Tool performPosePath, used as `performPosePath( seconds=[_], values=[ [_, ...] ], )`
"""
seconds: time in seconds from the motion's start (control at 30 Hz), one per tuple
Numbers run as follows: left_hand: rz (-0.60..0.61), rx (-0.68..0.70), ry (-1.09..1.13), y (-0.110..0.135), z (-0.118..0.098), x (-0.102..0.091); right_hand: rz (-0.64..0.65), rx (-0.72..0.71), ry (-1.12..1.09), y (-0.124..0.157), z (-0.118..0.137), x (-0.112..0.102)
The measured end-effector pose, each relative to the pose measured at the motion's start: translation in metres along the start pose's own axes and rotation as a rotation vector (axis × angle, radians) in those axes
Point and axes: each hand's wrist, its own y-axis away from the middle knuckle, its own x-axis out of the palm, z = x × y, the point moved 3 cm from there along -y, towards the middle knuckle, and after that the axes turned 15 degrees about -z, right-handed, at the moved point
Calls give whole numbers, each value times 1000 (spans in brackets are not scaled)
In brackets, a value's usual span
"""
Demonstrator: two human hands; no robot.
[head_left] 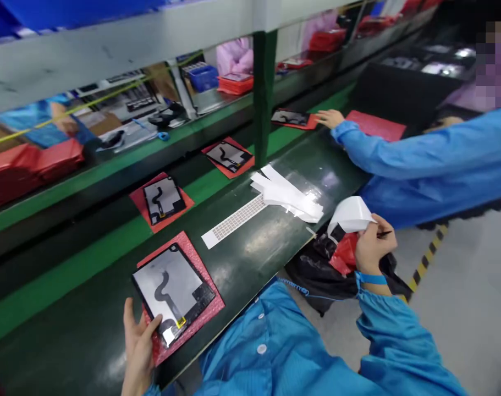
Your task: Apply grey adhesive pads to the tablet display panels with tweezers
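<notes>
Working at a dark green bench, the person is keeping the left hand on the lower edge of a flat display panel, and this grip is closing around the edge, with the thumb lying on the front. The panel is resting on a pink bubble-wrap sheet, and a black flex cable is running across its face. The right hand is pinching a curled white film in a narrow grip, just above a black plastic bag beside the bench. A blue wrist strap is circling that wrist. Loose white film strips and a printed label strip are lying on the bench, near other panels on red sheets. Further along, a co-worker's hand in a blue sleeve is resting just beside another panel.
</notes>
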Motion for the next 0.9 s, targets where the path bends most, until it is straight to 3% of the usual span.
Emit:
performPosePath(
  seconds=[0.17,0.3,0.37,0.47,0.57,0.67,0.77,0.83,0.9],
  values=[
    [-20,-35,91,6,16,12,108,-364,-47,-19,75,88],
    [-5,-32,115,4,20,17,374,-682,0,-14,114,135],
    [-9,-13,122,4,24,20,536,-816,24,1,117,140],
    [-32,29,129,3,32,24,719,-966,15,30,110,129],
    [-47,83,128,-1,37,29,856,-1075,-64,54,103,117],
    [-75,169,88,-9,35,29,960,-1146,-133,65,119,119],
    [-154,263,-31,-21,29,21,1038,-1175,-171,59,174,128],
    [-209,325,-125,-29,24,15,1035,-1179,-198,48,234,135],
    [-257,382,-197,-38,21,11,958,-1176,-236,34,311,140]
  ],
)
